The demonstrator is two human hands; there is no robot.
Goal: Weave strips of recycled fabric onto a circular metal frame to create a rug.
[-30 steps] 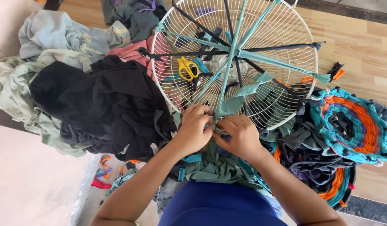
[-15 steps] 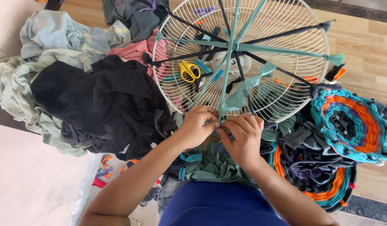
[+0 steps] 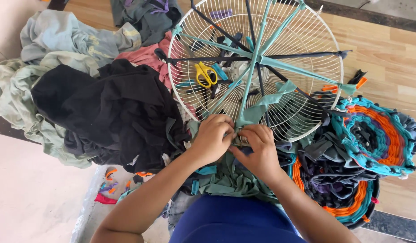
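Teal fabric strip (image 3: 266, 102) lies across the white wire fan guard (image 3: 255, 67), running from the hub down to the near rim, where both hands meet. The guard rests flat on the wooden floor (image 3: 387, 49), directly in front of the person.

Progress: several teal and dark strips are already stretched as spokes from rim to rim across the guard. No circular weaving shows on this frame, so the work looks to be at an early, spoke-laying stage.

Left hand (image 3: 211, 137): fingers closed tight at the rim, pinching the strip end. Right hand (image 3: 258, 146): likewise closed, fingertips pressed against the same point, touching the left. Whether a knot is formed there cannot be told; the fingers cover it.

Surroundings: yellow-handled scissors (image 3: 205, 74) lie on the guard near its hub. A black cloth heap (image 3: 104, 112) and pale green garments (image 3: 59, 42) sit to the left. A finished round woven mat (image 3: 374, 135) in teal and orange lies to the right, with more loose strips beneath the hands.
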